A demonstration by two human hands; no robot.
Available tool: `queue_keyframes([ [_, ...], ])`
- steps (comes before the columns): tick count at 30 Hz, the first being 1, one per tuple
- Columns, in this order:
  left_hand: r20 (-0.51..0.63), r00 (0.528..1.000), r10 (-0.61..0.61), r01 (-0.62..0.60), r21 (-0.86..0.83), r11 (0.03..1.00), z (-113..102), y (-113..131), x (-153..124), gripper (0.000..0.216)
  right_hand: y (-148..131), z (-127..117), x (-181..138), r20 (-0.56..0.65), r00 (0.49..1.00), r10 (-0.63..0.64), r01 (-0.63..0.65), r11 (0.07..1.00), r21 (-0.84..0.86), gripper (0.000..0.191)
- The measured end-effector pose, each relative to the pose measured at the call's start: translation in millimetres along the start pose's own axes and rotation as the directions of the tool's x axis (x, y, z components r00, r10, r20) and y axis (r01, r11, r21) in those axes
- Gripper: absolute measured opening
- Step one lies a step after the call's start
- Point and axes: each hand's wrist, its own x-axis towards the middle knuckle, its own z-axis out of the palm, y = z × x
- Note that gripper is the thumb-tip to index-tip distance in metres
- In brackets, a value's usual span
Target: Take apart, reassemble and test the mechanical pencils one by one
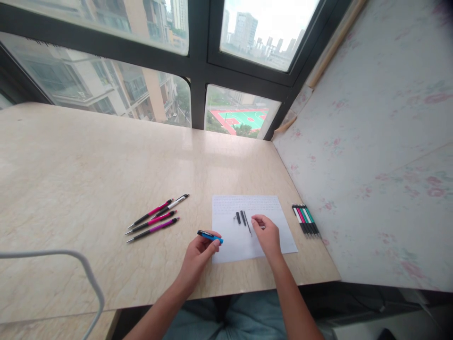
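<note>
Blue pen barrel grasped in left hand, lower centre. Right hand curled near thin rod on paper; cannot tell if holding anything. Black parts lie loose, unjoined; pens left of centre, pen row lower right look whole.

The left hand partly hides the blue barrel; the cable runs off at 2 edges.

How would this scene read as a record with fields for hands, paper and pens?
Left hand: holding blue-and-black pen body
Right hand: beside thin dark rod; grip unclear
White paper sheet: faint writing, two short black tubes on top
Slim pens on left: black-gripped; two pink, one white, one purple
Slim pens on right: multicoloured row near floral wall
</note>
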Motion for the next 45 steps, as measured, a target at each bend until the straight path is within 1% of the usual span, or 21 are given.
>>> queue_keyframes([
  [4, 0.008, 1.0, 0.002, -0.002, 0.02, 1.0, -1, -1, 1, 0.023, -3, 7, 6, -0.012, 0.999, -0.033, 0.032, 0.999, -0.043, 0.025],
  [6, 0.01, 1.0, 0.003, -0.003, 0.028, 1.0, -1, -2, 1, 0.024, -5, 8, 1, -0.024, 0.999, -0.039, 0.038, 0.998, -0.045, 0.025],
  [8, 0.011, 1.0, -0.001, 0.0, 0.037, 0.999, -1, -3, 1, 0.025, -9, 8, -10, -0.012, 0.999, -0.033, 0.032, 0.999, -0.008, 0.026],
  [9, 0.011, 1.0, -0.003, 0.003, 0.042, 0.999, -1, -3, 1, 0.025, -11, 9, -16, 0.011, 1.0, -0.025, 0.024, 0.999, 0.025, 0.026],
  [11, 0.01, 1.0, -0.003, 0.003, 0.056, 0.998, 0, -2, 1, 0.025, -17, 12, -30, 0.097, 0.995, -0.002, -0.008, 0.994, 0.108, 0.025],
  [13, 0.016, 1.0, 0.003, -0.005, 0.075, 0.997, 1, 1, 0, 0.025, -25, 18, -43, 0.204, 0.979, 0.023, -0.066, 0.976, 0.206, 0.023],
  [15, 0.028, 0.999, 0.023, -0.026, 0.098, 0.995, 2, 3, 0, 0.024, -34, 25, -54, 0.308, 0.95, 0.041, -0.142, 0.939, 0.314, 0.022],
  [17, 0.047, 0.997, 0.057, -0.063, 0.126, 0.99, 3, 3, -1, 0.022, -42, 32, -63, 0.382, 0.922, 0.062, -0.231, 0.88, 0.415, 0.022],
  [19, 0.068, 0.992, 0.108, -0.118, 0.171, 0.978, 2, 1, -2, 0.02, -49, 38, -70, 0.413, 0.905, 0.104, -0.322, 0.802, 0.503, 0.023],
  [21, 0.089, 0.98, 0.177, -0.194, 0.257, 0.947, 1, -1, -3, 0.018, -53, 42, -77, 0.438, 0.884, 0.163, -0.42, 0.688, 0.592, 0.023],
  [23, 0.109, 0.96, 0.257, -0.279, 0.371, 0.886, 0, -2, -5, 0.014, -54, 45, -81, 0.498, 0.844, 0.2, -0.518, 0.544, 0.66, 0.022],
  [25, 0.129, 0.938, 0.321, -0.343, 0.469, 0.814, 1, -1, -7, 0.011, -54, 46, -84, 0.559, 0.802, 0.211, -0.591, 0.416, 0.691, 0.023],
  [26, 0.137, 0.928, 0.346, -0.366, 0.501, 0.784, 1, 0, -7, 0.01, -54, 47, -84, 0.575, 0.789, 0.216, -0.611, 0.372, 0.699, 0.023],
  [28, 0.154, 0.913, 0.378, -0.398, 0.534, 0.746, 3, 2, -7, 0.01, -54, 47, -84, 0.582, 0.779, 0.235, -0.627, 0.313, 0.713, 0.024],
  [31, 0.176, 0.904, 0.39, -0.42, 0.533, 0.734, 3, 2, -7, 0.01, -55, 46, -82, 0.591, 0.769, 0.242, -0.639, 0.264, 0.723, 0.026],
  [36, 0.182, 0.925, 0.334, -0.38, 0.493, 0.783, 0, -3, -6, 0.015, -56, 43, -79, 0.618, 0.746, 0.249, -0.665, 0.212, 0.716, 0.028],
  [38, 0.195, 0.92, 0.339, -0.391, 0.472, 0.79, -1, -3, -6, 0.013, -56, 41, -78, 0.617, 0.745, 0.256, -0.665, 0.211, 0.716, 0.028],
  [39, 0.204, 0.914, 0.351, -0.406, 0.462, 0.789, -1, -2, -6, 0.012, -55, 40, -78, 0.609, 0.75, 0.257, -0.66, 0.224, 0.717, 0.028],
  [41, 0.214, 0.901, 0.378, -0.434, 0.449, 0.781, 0, -1, -6, 0.012, -55, 39, -77, 0.586, 0.769, 0.255, -0.639, 0.278, 0.717, 0.027],
  [45, 0.214, 0.899, 0.382, -0.438, 0.439, 0.785, 0, -2, -5, 0.013, -52, 37, -77, 0.534, 0.815, 0.225, -0.575, 0.432, 0.695, 0.029],
])
